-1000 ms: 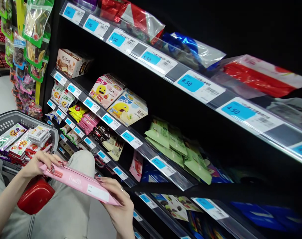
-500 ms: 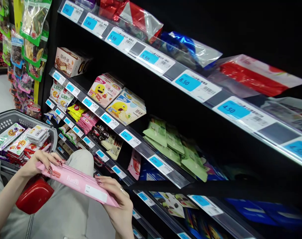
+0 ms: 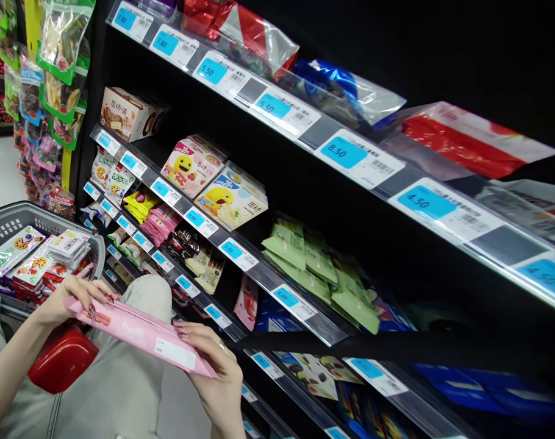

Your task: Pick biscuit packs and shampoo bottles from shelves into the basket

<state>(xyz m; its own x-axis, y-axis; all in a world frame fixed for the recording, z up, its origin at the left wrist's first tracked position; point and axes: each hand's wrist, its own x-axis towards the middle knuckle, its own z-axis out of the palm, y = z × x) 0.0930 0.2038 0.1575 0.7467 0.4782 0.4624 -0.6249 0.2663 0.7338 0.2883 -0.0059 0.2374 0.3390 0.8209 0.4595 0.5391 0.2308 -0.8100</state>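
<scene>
It's a shop on my feed, a snack aisle! Blue-and-white price labels (image 3: 348, 152) edge the shelves (image 3: 506, 241) slanting across the frame, bagged snacks (image 3: 62, 46) hang upper left, and there's a filled grey shopping basket (image 3: 49, 214), lower left.

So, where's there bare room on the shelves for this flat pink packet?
On the black shelf, between the brown-and-white cardboard carton and the pink cardboard carton. Crowded: overlapping pale-green packets farther right, and the packet-filled grey plastic basket.
</scene>
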